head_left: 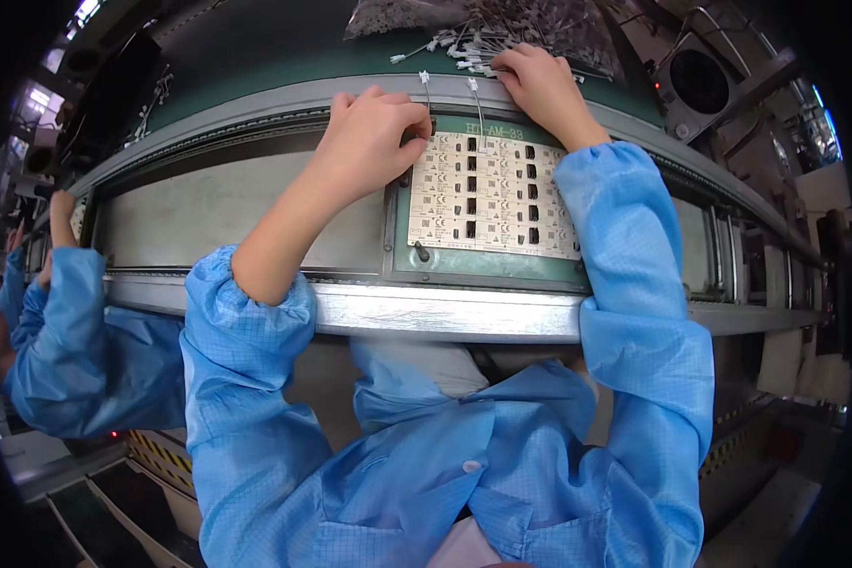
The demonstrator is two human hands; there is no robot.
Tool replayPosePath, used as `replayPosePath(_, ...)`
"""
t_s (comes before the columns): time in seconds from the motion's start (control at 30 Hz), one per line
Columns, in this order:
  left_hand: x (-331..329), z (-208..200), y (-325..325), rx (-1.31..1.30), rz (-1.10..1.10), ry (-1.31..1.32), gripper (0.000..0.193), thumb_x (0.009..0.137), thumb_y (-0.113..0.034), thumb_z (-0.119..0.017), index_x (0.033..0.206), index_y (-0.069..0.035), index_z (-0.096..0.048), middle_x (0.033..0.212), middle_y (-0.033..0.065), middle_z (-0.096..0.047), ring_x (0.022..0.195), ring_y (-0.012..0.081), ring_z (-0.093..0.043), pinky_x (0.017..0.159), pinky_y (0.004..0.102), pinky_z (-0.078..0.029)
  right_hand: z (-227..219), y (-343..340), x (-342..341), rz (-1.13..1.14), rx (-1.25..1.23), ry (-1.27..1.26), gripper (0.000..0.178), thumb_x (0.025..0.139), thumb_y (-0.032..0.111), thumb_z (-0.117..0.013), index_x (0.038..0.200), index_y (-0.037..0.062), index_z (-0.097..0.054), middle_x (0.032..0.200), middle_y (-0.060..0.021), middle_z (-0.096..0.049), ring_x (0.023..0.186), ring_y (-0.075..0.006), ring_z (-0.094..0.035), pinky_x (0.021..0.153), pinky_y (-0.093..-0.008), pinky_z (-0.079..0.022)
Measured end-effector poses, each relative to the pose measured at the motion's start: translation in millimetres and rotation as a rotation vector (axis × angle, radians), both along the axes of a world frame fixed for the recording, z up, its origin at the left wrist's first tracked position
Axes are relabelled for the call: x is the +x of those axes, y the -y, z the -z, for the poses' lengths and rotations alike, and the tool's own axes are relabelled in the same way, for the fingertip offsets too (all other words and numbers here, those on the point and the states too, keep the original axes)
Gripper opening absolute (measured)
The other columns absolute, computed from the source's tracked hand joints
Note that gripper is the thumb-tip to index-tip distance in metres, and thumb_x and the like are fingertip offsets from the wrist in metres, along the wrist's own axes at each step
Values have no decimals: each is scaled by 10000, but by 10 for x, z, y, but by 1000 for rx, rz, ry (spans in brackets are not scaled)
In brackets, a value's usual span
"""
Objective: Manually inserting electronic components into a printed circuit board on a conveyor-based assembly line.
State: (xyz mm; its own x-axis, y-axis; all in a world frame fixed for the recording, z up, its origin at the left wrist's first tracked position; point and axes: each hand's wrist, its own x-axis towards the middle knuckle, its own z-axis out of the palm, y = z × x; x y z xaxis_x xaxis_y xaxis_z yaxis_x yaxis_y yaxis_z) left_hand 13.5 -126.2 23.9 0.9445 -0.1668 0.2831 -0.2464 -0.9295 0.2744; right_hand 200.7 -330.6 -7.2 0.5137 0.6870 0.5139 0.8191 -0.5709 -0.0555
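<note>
My left hand (374,137) is closed in a pinch at the upper left corner of a cream circuit board panel (454,204). A short wire lead with a white plug (424,78) runs down to its fingertips, where its lower end is hidden. Beside it, a second lead with a white plug (473,85) stands up from the panel's top edge. My right hand (544,90) reaches beyond the panel with its fingers bent together at a pile of white-plug leads (469,52); whatever is between the fingertips is hidden. The panel sits in a green carrier (488,269) and bears rows of small black parts.
A metal rail (445,310) runs along the near side of the line. Behind the panel, a clear plastic bag (577,38) of leads lies on a green surface (275,71). On the left a co-worker's blue sleeve (71,293) reaches the same line. A black round fan-like unit (701,80) stands at right.
</note>
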Motion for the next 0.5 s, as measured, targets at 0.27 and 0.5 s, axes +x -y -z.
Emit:
replayPosePath(0.27, 57, -33, -15, -64, -37, -102, 77, 829, -197, -695, 876, -136, -702, 894, -19, -659, 963, 222, -550, 877, 398, -368, -81, 183, 120, -89, 145, -51, 124, 910, 162, -621, 1001, 80, -643, 993, -92, -653, 862, -312, -632, 740, -370, -491)
replayPosePath(0.5, 9, -24, -8, -22, -72, -2, 63, 819, -187, -692, 841, -138, -724, 895, -8, -652, 953, 235, -551, 868, 416, -366, -553, 197, -58, -142, 748, -489, 126, 1006, 119, -527, 1114, 55, -528, 730, -26, -616, 576, -124, -558, 537, -257, -444)
